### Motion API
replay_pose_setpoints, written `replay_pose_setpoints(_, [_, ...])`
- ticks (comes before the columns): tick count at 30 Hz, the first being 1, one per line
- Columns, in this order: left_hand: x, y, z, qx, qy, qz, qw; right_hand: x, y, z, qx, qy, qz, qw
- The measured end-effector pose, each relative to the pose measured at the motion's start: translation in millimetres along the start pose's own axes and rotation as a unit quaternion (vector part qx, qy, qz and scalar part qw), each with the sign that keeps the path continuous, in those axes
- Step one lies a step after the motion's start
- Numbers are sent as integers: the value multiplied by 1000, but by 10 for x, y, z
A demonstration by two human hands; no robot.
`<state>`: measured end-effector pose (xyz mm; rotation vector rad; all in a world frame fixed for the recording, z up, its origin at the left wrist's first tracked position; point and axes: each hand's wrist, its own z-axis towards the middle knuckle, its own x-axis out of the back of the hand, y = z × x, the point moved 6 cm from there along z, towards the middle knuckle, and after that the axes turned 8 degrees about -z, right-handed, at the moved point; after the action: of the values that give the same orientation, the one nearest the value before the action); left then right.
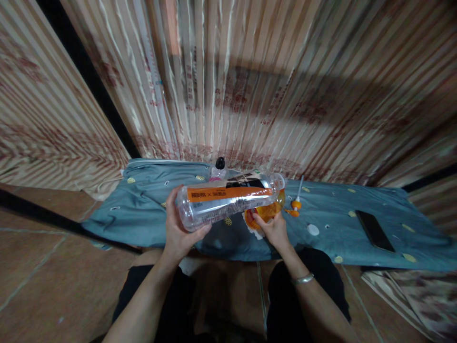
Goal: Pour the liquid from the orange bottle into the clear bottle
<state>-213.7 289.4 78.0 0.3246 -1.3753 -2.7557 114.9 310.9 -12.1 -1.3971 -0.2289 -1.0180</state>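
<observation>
My left hand [182,233] is closed round the base end of a clear plastic bottle [228,197] with an orange and black label. The bottle lies nearly level, its mouth end to the right and slightly higher. In my right hand [273,228] is a smaller bottle of amber liquid [269,209], just below the clear bottle's mouth; whether the two touch I cannot tell. An orange pump top [295,206] with a pale tube rests to the right of the smaller bottle. A white round cap [313,230] lies on the cloth nearby.
A teal patterned cloth [143,205] covers the low surface. Behind the clear bottle stands a bottle with a black top [220,164]. A black phone [374,231] lies at the right. Striped curtains [228,95] hang behind, and dark metal poles [89,81] run along the sides.
</observation>
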Motion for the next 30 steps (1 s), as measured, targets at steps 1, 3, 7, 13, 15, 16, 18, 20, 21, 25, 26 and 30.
replay_pose_setpoints(1, [0,0,1,-3,-3,0,1000,-3,4,0,1,-1,2,1000])
replay_pose_setpoints(3, [0,6,7,-11,-8,0,1000,-7,16,-1,2,0,4,1000])
replay_pose_setpoints(7, [-15,22,16,-18,-17,3,1000,-7,16,-2,3,4,8,1000])
replay_pose_setpoints(13, [-29,38,9,-14,-7,-5,1000,3,-24,-9,-3,-10,8,1000])
replay_pose_setpoints(15, [-40,41,9,-11,-8,-5,1000,10,-34,-12,-2,-11,9,1000])
replay_pose_setpoints(16, [-45,46,11,-11,-8,-6,1000,14,-38,-12,-1,-10,11,1000])
replay_pose_setpoints(18, [-49,60,17,-16,-7,-7,1000,17,-43,-12,2,-11,15,1000])
replay_pose_setpoints(20, [-48,68,23,-17,-5,-7,1000,16,-45,-11,4,-13,19,1000])
replay_pose_setpoints(21, [-47,67,25,-15,-5,-6,1000,16,-43,-10,3,-13,19,1000])
replay_pose_setpoints(25, [-33,40,11,-3,-3,-2,1000,10,-32,-10,-1,-13,14,1000])
replay_pose_setpoints(26, [-27,32,5,-2,0,-2,1000,7,-32,-10,0,-15,15,1000])
replay_pose_setpoints(30, [-12,17,-8,-8,6,0,1000,7,-34,-12,2,-10,19,1000])
